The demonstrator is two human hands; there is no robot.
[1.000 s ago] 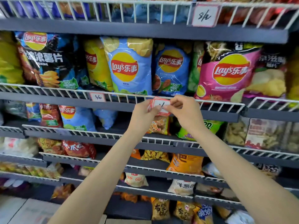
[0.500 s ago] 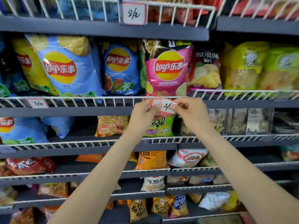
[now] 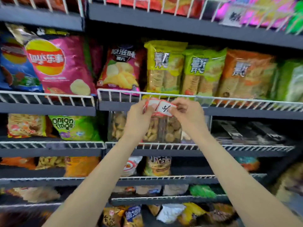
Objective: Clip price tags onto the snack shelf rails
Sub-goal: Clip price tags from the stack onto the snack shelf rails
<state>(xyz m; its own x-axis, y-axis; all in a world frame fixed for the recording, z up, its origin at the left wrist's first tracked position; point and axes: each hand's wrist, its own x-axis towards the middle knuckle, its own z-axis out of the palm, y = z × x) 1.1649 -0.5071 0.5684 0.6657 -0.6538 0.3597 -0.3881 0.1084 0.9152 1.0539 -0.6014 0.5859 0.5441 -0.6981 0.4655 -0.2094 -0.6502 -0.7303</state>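
My left hand (image 3: 138, 118) grips a small stack of white, red-edged price tags (image 3: 151, 104). My right hand (image 3: 186, 114) pinches the front price tag (image 3: 164, 108), which bears a handwritten "5/", pulled slightly to the right of the stack. Both hands hover just below and in front of the white wire shelf rail (image 3: 229, 102), under the yellow-green cracker bags (image 3: 164, 68). The tag does not touch the rail. Another tag (image 3: 232, 17) hangs on the top rail at the upper right, blurred.
Dark shelves with white wire rails run across the whole view. A pink chip bag (image 3: 60, 66) sits at upper left, green onion-ring bag (image 3: 73, 126) below it, clear cookie packs (image 3: 162, 130) behind my hands. Lower shelves hold several more snack bags.
The view has shifted to the right along the shelves; the pink chip bag now lies at the left. My right hand has drawn the front tag a little away from the stack.
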